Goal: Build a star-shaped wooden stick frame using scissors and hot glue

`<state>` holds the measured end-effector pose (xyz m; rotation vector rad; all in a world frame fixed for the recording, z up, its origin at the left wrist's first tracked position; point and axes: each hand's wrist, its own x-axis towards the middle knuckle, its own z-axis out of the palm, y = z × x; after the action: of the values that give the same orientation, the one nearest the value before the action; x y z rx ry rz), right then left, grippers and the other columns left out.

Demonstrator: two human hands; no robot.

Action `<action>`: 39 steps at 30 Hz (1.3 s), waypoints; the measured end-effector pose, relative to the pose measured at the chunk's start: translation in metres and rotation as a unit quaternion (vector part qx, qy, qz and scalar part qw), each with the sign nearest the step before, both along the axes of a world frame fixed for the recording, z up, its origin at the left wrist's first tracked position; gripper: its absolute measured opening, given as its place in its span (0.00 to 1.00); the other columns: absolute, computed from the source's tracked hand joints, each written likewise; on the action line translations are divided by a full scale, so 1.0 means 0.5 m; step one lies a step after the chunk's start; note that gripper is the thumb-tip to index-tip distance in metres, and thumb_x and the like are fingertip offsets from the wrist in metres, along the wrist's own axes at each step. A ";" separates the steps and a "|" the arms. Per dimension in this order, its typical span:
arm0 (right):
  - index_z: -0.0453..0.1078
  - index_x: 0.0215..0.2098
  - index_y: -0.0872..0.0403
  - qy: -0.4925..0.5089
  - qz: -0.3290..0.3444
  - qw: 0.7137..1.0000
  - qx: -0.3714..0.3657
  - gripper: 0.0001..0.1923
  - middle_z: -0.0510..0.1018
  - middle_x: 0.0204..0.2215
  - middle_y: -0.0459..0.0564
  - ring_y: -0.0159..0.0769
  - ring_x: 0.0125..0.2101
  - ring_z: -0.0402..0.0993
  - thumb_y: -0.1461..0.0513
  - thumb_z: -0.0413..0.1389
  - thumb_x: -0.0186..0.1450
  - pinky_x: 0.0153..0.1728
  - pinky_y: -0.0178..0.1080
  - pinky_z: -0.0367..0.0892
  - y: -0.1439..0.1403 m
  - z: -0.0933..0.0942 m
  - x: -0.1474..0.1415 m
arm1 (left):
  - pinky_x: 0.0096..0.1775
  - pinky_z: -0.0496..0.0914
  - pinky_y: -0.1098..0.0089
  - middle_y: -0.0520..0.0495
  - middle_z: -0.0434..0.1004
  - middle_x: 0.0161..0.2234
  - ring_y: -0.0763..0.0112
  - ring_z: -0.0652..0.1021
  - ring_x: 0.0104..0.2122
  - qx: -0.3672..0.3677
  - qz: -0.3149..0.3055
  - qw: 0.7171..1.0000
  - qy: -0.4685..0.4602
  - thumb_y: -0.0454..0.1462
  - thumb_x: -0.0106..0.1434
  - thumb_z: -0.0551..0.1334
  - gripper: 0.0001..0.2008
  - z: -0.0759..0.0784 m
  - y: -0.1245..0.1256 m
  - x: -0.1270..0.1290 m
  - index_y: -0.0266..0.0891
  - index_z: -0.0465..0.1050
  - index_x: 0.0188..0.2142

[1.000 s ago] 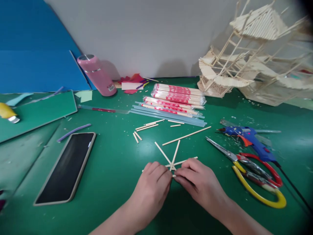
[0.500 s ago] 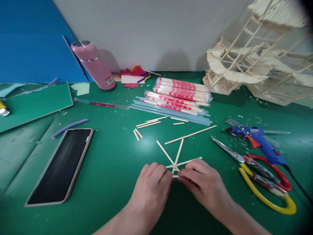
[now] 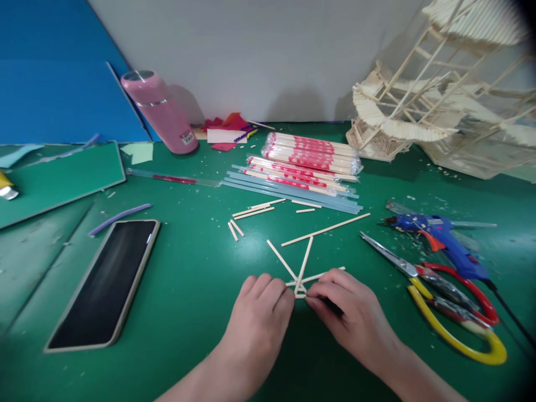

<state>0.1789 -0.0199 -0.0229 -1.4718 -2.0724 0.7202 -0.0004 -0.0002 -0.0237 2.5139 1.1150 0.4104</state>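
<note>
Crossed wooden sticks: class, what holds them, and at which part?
Both hands, left hand and right hand, pinch the crossed wooden sticks at the near end where they meet.

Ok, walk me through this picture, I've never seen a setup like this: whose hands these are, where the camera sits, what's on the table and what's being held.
There is no machine. The one view comes from a camera worn on a person's head, looking down at their own bare hands. The left hand and right hand meet over a fan of thin wooden sticks on a green table, pinching it where the sticks cross. To the left lies a dark phone, with a pink bottle further back. To the right are scissors and a blue glue gun. Behind sit packs of chopsticks and a model built of sticks.
</note>
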 end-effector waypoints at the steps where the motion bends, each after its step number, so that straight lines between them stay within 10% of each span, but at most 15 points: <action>1: 0.69 0.33 0.52 -0.003 -0.001 1.000 -0.001 0.07 0.71 0.29 0.48 0.33 0.29 0.67 0.64 0.49 0.62 0.30 0.36 0.63 0.000 0.000 0.000 | 0.28 0.57 0.66 0.49 0.67 0.26 0.68 0.63 0.26 0.004 -0.001 1.000 0.001 0.30 0.62 0.50 0.10 0.001 0.000 0.001 0.37 0.68 0.31; 39: 0.67 0.33 0.51 -0.001 -0.006 0.999 -0.032 0.06 0.69 0.29 0.46 0.32 0.30 0.64 0.64 0.49 0.63 0.31 0.36 0.59 -0.001 0.001 0.000 | 0.29 0.57 0.66 0.49 0.68 0.26 0.68 0.64 0.26 0.040 0.005 0.999 0.008 0.30 0.62 0.51 0.08 0.004 0.001 0.006 0.37 0.68 0.31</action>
<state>0.1786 -0.0202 -0.0226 -1.5185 -2.0576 0.7883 0.0028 0.0004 -0.0216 2.5864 1.1380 0.4461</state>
